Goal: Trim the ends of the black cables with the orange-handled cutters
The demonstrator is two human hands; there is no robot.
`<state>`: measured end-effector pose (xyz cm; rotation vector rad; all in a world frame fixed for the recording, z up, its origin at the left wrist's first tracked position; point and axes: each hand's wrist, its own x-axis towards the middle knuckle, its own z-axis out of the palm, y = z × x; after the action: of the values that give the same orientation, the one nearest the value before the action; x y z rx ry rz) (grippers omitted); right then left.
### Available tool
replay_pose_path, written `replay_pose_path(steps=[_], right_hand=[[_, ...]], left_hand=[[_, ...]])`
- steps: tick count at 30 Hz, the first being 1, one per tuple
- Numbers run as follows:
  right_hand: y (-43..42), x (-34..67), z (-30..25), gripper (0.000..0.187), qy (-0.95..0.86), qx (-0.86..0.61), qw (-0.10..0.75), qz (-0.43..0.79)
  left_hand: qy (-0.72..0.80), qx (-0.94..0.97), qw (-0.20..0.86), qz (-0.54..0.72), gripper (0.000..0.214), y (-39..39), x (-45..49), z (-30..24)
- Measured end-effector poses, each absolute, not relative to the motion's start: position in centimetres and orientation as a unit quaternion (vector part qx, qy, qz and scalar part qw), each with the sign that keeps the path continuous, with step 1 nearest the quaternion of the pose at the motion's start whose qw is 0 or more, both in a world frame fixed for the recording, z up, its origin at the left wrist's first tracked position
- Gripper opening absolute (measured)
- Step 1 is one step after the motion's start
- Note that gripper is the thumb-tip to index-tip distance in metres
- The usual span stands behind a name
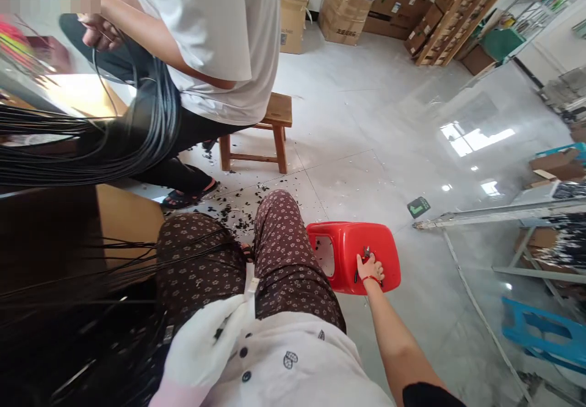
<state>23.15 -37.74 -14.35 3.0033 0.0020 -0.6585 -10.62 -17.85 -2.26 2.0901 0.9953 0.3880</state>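
Lying beneath the right hand (370,268), whose closure I cannot tell, pliers (367,252) on the red stool (387,248) point nose-first away from its wrist, while the gloved left hand (206,338), farther off, pinches a white strip (251,290).

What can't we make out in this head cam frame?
All in the head view:
Pliers: handles mostly hidden under the right hand; grip unclear.
White strip: partly covered by the gloved left hand; hold unclear.
Dark pile, lower left: blurred, too dark.
Black cables: cut off by left edge.
Blue stool: cut off by right edge.
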Motion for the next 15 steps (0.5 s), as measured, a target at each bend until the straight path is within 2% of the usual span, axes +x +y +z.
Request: replay_pose_path(steps=[3,7,10,11,12,15], right_hand=[[-34.9,22.5,-12.6,0.064,0.065,0.971,-0.030,-0.229],[-27.9,19.0,-9.7,0.049,0.268,0.873,-0.174,-0.369],[-22.2,13.1,-7.0,0.048,0.392,0.711,-0.240,-0.532],[-20.6,10.9,-6.1,0.054,0.409,0.590,-0.260,-0.646],[-19.2,8.7,-5.2,0.061,0.403,0.480,-0.260,-0.734],[-16.0,3.3,-3.2,0.065,0.371,0.335,-0.231,-0.835]], left_hand=[[0.316,0.887,0.314,0.119,0.024,-18.4,-10.4,-2.3],[0.269,0.929,0.256,0.018,0.025,-19.0,-9.8,-0.9],[0.266,0.935,0.227,-0.061,0.020,-19.2,-9.2,0.2],[0.266,0.936,0.217,-0.080,0.018,-19.3,-9.0,0.4],[0.268,0.936,0.209,-0.093,0.016,-19.5,-8.9,0.5],[0.276,0.930,0.223,-0.097,0.015,-20.4,-9.0,0.5]])
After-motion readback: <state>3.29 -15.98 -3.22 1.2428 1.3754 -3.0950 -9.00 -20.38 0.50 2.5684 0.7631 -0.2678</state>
